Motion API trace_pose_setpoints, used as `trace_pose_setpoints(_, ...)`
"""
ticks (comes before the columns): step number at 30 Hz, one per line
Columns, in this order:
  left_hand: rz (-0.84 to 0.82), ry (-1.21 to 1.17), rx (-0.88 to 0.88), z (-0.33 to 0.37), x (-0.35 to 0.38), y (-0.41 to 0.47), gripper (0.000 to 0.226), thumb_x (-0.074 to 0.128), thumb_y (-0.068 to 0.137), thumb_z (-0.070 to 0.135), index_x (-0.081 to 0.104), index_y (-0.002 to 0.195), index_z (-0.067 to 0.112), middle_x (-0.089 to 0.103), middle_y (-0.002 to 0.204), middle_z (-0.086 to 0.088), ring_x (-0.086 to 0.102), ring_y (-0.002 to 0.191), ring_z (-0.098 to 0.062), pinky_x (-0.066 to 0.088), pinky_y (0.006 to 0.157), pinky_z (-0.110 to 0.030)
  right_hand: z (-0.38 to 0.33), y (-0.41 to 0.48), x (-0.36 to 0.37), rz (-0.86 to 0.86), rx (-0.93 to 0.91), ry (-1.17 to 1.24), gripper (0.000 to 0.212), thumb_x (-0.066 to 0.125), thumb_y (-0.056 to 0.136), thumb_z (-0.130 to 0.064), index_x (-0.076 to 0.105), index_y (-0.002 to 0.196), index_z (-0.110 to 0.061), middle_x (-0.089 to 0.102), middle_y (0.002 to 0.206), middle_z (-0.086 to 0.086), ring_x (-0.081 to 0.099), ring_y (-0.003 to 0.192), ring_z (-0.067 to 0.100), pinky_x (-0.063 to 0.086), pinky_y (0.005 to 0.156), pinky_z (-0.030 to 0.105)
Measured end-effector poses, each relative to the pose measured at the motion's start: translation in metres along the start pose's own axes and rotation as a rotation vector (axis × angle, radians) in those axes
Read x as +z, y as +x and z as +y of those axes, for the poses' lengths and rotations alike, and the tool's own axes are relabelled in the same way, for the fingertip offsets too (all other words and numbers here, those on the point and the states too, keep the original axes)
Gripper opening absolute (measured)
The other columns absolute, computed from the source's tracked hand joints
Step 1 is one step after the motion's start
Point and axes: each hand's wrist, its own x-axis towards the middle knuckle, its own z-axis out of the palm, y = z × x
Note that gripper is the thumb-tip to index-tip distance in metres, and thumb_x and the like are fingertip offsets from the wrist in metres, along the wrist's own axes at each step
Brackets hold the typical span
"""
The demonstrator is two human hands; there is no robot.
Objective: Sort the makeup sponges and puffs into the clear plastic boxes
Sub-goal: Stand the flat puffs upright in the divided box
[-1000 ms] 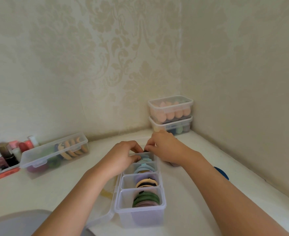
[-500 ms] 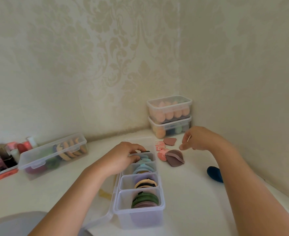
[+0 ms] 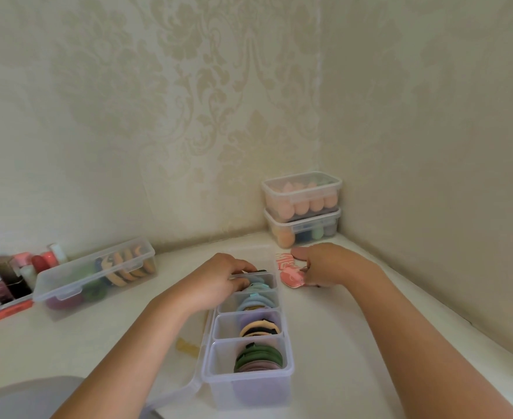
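Head view, looking down on a white desk (image 3: 325,343) set in a wall corner. Near the front edge, a clear divided box (image 3: 249,385), puffs (image 3: 258,328) standing on edge in its compartments. Left hand (image 3: 219,279) curled over the farthest compartment, fingertips buried among the contents; impossible to tell whether gripping anything. Right hand (image 3: 328,266) palm-down just right of the divided box, fingertips touching a pink puff (image 3: 291,278), a brown puff (image 3: 299,252) half hidden behind the hand; grip unclear too. Two lidded boxes (image 3: 302,192) stacked in the far right corner, sponges (image 3: 302,207) blurred inside. Long box (image 3: 98,276) toward the left edge; bottles (image 3: 4,279) cut off there.
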Motion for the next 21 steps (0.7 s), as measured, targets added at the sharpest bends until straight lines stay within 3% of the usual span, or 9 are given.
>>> trace_pose_setpoints(3,-0.019,-0.007,0.007,-0.001,0.0,0.0,0.028,0.055,0.091,0.012,0.065,0.116,0.019,0.066,0.105,0.001,0.057,0.096,-0.011,0.04,0.078,-0.018,-0.002,-0.001,-0.004,0.162,0.065,-0.071,0.027,0.046,0.094,-0.02,0.059,0.116,-0.012,0.06,0.117,0.008,0.057,0.106,0.027,0.041,0.077,0.029)
trace_pose_setpoints(5,-0.023,-0.012,0.012,-0.002,-0.001,0.0,0.028,0.055,0.091,0.012,0.066,0.115,0.019,0.065,0.099,0.004,0.057,0.094,-0.011,0.04,0.076,-0.016,-0.002,0.004,-0.005,0.322,0.104,0.053,0.024,0.048,0.093,-0.019,0.064,0.106,-0.007,0.065,0.111,0.012,0.061,0.103,0.029,0.041,0.073,0.027)
trace_pose_setpoints(8,-0.012,-0.011,0.022,0.0,-0.001,0.0,0.027,0.055,0.091,0.011,0.067,0.114,0.02,0.06,0.089,0.008,0.054,0.088,-0.008,0.036,0.07,-0.005,-0.005,0.01,-0.01,0.534,-0.027,0.334,0.019,0.052,0.086,-0.008,0.07,0.094,-0.008,0.068,0.097,0.012,0.062,0.088,0.026,0.038,0.066,0.024)
trace_pose_setpoints(10,0.007,-0.022,0.018,0.001,-0.001,-0.001,0.027,0.055,0.091,0.01,0.069,0.112,0.02,0.059,0.086,0.009,0.053,0.085,-0.007,0.034,0.066,-0.001,-0.016,0.006,-0.014,0.594,-0.156,0.465,0.019,0.057,0.085,-0.006,0.071,0.097,-0.011,0.066,0.088,0.003,0.056,0.079,0.017,0.033,0.064,0.022)
trace_pose_setpoints(12,0.017,-0.026,0.005,0.002,-0.001,-0.001,0.027,0.057,0.09,0.011,0.069,0.112,0.021,0.06,0.087,0.006,0.054,0.086,-0.008,0.038,0.068,-0.007,-0.031,0.001,-0.013,0.606,-0.241,0.533,0.019,0.063,0.084,-0.008,0.07,0.101,-0.014,0.062,0.081,-0.005,0.054,0.076,0.011,0.036,0.065,0.02)
trace_pose_setpoints(15,0.025,-0.012,-0.028,0.002,0.0,-0.001,0.028,0.058,0.09,0.013,0.069,0.112,0.026,0.066,0.099,0.002,0.058,0.094,-0.013,0.043,0.08,-0.02,-0.044,0.001,-0.003,0.53,-0.257,0.527,0.02,0.066,0.083,-0.014,0.069,0.103,-0.018,0.069,0.089,-0.004,0.061,0.083,0.014,0.048,0.078,0.029)
trace_pose_setpoints(21,0.045,-0.008,-0.053,0.003,0.0,-0.004,0.027,0.059,0.088,0.016,0.07,0.108,0.032,0.065,0.104,-0.003,0.058,0.097,-0.017,0.044,0.085,-0.026,-0.051,0.001,0.007,0.416,-0.27,0.238,0.018,0.062,0.086,-0.019,0.071,0.101,-0.024,0.068,0.099,-0.002,0.058,0.097,0.017,0.044,0.081,0.026)
